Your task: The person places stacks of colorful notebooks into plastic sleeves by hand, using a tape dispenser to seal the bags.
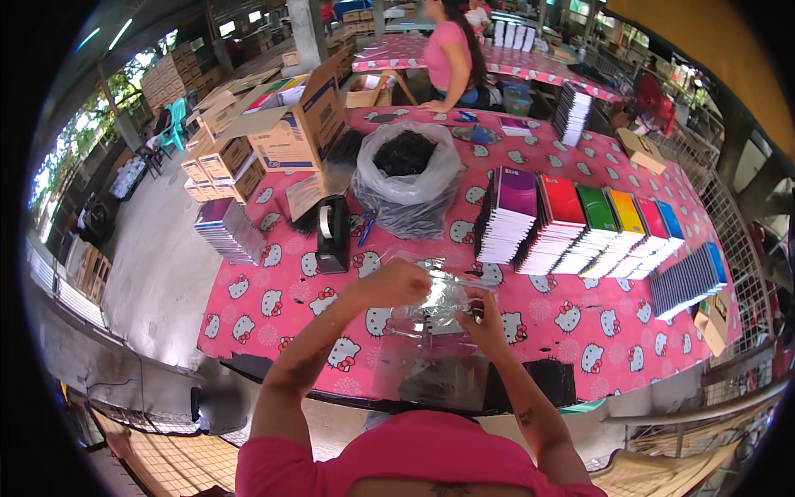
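Observation:
Over the near middle of the table, my left hand is closed, its fingers curled at the upper left part of a shiny clear plastic bag. At the bag's right side, my right hand pinches the film between thumb and fingers. Glare on the plastic hides whether anything is inside. More clear plastic sheets lie flat at the table's near edge, below my hands. Left of my left hand stands a black tape dispenser, with a blue-handled tool beside it.
Stacks of purple, red, green, yellow and blue notebooks line the right side. A translucent sack of black coils stands ahead. Another notebook stack and open cartons are at left. A person leans on the table's far side.

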Demonstrator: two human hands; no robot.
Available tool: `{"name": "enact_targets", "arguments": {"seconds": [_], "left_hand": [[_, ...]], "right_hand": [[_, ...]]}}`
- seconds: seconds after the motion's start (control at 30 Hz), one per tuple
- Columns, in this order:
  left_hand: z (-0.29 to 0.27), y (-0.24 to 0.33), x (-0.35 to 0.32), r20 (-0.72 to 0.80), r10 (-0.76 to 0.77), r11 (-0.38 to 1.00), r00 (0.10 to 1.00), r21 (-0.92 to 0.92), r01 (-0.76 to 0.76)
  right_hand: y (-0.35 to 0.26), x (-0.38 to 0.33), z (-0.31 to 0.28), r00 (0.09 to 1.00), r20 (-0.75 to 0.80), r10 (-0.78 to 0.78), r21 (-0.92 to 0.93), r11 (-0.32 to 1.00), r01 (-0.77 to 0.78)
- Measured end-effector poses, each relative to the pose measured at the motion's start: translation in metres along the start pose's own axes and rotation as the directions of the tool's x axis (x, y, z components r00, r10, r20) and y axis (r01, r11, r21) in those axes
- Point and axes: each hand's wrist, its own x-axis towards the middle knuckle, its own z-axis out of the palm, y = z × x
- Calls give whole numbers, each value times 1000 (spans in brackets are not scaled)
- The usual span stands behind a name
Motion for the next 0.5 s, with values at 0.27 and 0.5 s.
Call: {"name": "enact_targets", "arguments": {"seconds": [0.27, 0.5], "left_hand": [[53, -71, 56, 585, 96, 995, 806, -85, -57], [78, -7, 14, -295, -106, 991, 950, -114, 75]], "right_hand": [[-13, -1, 4, 989, 150, 16, 274, 960, -57], [4, -12, 3, 989, 57, 136, 358, 922, -147]]}}
